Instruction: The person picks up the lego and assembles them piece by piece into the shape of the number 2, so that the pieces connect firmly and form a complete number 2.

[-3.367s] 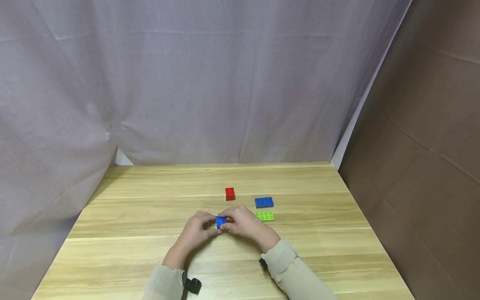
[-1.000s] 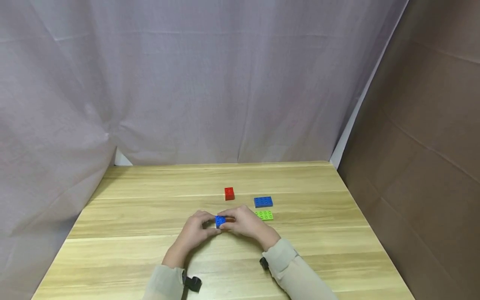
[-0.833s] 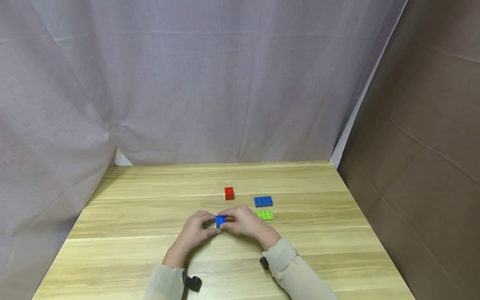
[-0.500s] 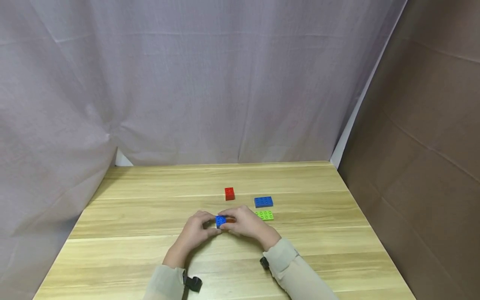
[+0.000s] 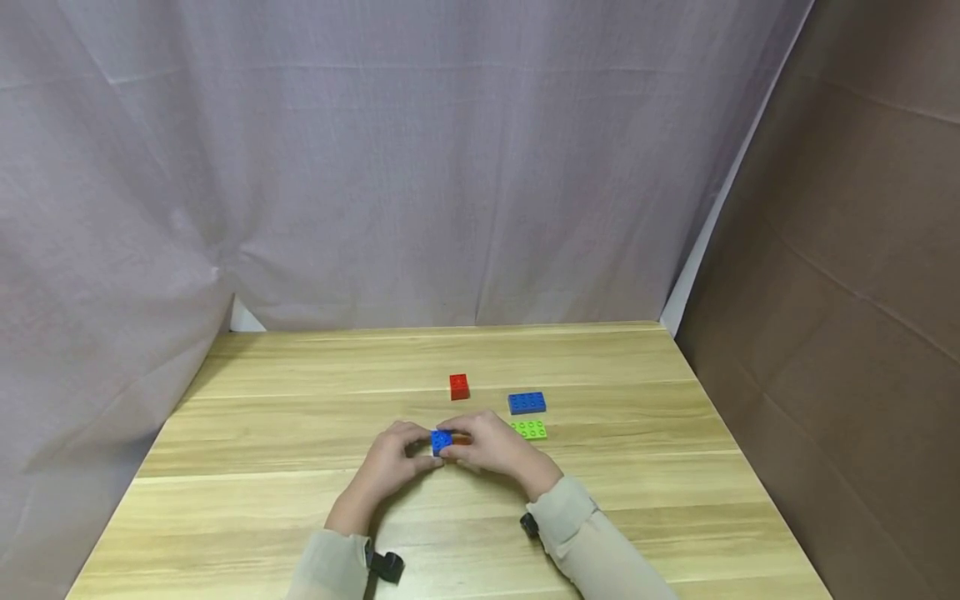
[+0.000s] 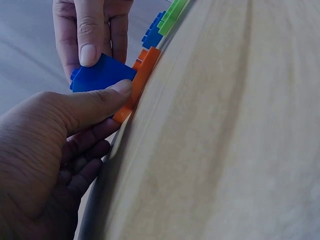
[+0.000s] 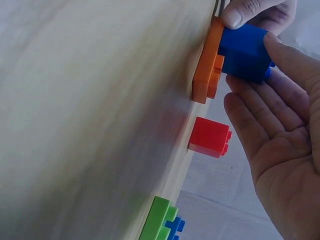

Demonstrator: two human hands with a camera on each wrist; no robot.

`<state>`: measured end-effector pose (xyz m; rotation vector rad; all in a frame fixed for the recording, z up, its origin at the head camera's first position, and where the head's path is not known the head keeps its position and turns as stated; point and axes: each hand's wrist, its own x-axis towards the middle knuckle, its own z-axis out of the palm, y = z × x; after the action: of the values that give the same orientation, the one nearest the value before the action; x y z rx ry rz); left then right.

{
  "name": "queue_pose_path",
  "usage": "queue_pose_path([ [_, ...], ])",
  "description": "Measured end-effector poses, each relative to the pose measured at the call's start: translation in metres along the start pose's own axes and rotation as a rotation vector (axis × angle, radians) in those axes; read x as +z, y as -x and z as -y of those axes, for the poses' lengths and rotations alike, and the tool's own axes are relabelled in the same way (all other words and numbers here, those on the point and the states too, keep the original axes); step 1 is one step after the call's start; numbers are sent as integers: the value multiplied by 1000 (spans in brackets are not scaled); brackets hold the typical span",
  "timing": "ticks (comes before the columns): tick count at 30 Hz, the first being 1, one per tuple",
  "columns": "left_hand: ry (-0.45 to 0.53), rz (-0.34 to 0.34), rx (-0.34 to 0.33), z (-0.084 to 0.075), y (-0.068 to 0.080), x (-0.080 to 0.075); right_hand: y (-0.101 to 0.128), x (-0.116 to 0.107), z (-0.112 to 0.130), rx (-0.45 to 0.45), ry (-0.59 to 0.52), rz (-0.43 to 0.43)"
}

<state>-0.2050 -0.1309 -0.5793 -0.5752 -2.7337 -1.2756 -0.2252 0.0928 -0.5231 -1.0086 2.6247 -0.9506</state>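
Observation:
A small blue brick (image 5: 441, 440) sits on a flat orange plate (image 5: 461, 440) lying on the wooden table (image 5: 300, 433). My left hand (image 5: 393, 458) holds the plate's near end, thumb (image 6: 102, 100) pressed against the orange plate (image 6: 142, 75) and the blue brick (image 6: 100, 75), other fingers curled under. My right hand (image 5: 483, 446) pinches the blue brick (image 7: 245, 50) between thumb and a fingertip, its other fingers relaxed beside the orange plate (image 7: 207, 65).
A red cube brick (image 5: 459, 387) stands behind the hands. A blue plate (image 5: 527, 403) and a green plate (image 5: 529, 429) lie to the right. Grey curtain hangs at the back and left, with a brown cardboard wall (image 5: 862, 292) on the right.

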Motion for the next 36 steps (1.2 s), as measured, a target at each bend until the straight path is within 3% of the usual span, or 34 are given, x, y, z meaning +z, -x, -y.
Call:
queue_pose_path([
  [12,7,-4,-7,1,0,-1,0,-3,1,3,-44,6],
  [36,12,-5,-12,-1,0,-2,1,-13,0,-4,34,-14],
])
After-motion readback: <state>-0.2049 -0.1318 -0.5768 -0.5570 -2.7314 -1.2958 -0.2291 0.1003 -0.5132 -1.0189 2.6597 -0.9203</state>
